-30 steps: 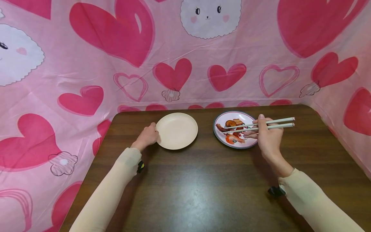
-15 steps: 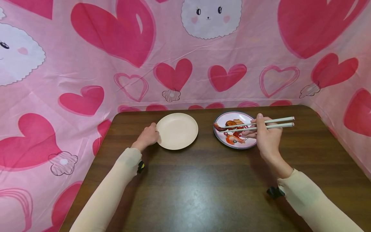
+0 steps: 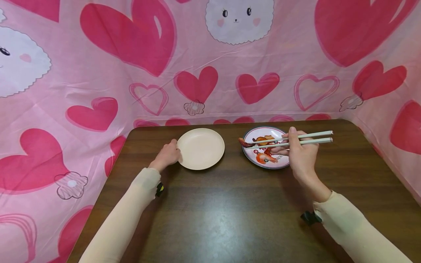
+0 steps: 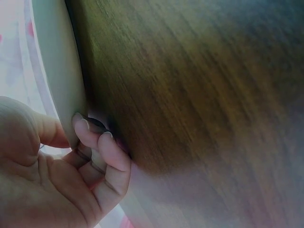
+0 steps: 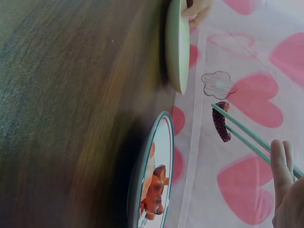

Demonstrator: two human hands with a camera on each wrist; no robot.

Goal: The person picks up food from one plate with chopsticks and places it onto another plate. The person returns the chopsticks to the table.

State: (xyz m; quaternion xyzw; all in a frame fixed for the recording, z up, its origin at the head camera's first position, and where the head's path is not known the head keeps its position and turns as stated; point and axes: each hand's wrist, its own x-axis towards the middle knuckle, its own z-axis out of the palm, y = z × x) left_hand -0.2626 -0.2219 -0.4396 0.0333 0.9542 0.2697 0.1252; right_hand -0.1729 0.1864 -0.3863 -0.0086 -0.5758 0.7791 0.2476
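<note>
My right hand point(image 3: 302, 155) holds a pair of pale green chopsticks point(image 3: 315, 135). Between their tips they grip a dark red, curved octopus tentacle point(image 5: 220, 122), raised above the left rim of a patterned white plate point(image 3: 263, 131). On that plate lie an orange shrimp point(image 3: 265, 158), a round brown slice point(image 3: 261, 140) and other food pieces. To the left, a cream plate point(image 3: 201, 148) rests on the table with nothing on it. My left hand point(image 3: 167, 155) pinches its left rim, thumb above and curled fingers point(image 4: 114, 154) underneath, as the left wrist view shows.
Both plates stand near the back edge of a dark wooden table point(image 3: 210, 204), with a strip of wood between them. A pink cloth point(image 3: 227, 54) printed with hearts hangs behind and along the sides.
The chopsticks have lifted the octopus tentacle off the patterned plate and carried it slightly left, past the rim. My right hand moved left a little; my left hand and both plates stayed put.
</note>
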